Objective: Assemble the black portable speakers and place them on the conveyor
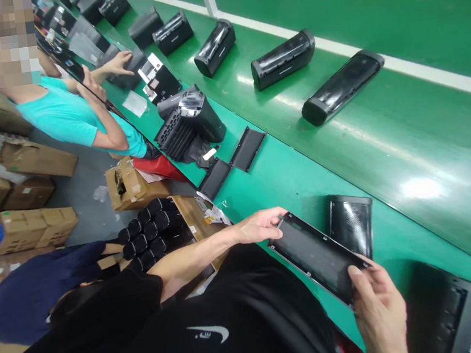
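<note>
Head view: green belt (421, 216), left grip (259, 226), right grip (379, 313) closed on black panel (316, 258); cartons (36, 228) on floor (81, 215)

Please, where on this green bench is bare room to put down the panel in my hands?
Bare green bench lies between the black strips and the black cover, and right of that cover. It is crowded around the vented black housing.

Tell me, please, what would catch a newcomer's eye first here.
First comes the black panel held in both hands, left hand at a long edge, right hand at its end, low in the view. Farther off, black casings lie in a row along the green belt, with a person in a turquoise shirt at upper left.
</note>
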Action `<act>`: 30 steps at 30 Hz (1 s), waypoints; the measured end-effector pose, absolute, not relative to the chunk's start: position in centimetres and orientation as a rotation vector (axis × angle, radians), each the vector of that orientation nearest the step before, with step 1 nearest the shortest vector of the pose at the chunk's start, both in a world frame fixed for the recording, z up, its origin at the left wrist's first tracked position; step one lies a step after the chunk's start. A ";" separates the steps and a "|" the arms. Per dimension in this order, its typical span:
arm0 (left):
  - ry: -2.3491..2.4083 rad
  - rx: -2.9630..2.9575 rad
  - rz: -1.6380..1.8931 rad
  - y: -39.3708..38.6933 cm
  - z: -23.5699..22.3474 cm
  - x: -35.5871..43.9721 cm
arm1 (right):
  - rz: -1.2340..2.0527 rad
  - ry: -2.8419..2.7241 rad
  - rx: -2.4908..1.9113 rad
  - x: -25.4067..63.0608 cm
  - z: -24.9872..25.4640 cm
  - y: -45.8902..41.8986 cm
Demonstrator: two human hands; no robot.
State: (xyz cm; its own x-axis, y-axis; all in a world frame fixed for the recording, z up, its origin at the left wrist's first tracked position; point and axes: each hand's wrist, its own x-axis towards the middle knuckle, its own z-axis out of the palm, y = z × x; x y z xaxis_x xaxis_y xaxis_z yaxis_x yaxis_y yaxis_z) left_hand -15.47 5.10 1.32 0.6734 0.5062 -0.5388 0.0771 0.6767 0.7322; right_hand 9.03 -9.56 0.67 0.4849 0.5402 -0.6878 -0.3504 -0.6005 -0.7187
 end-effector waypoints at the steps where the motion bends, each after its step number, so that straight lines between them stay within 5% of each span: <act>1: 0.825 0.801 0.274 5.1 1.1 -15.5 | 1.257 -0.154 -1.824 9.0 0.4 -9.6; 30: 0.883 0.751 0.248 5.5 0.9 -14.9 | 1.331 -0.092 -1.805 9.5 -1.9 -9.9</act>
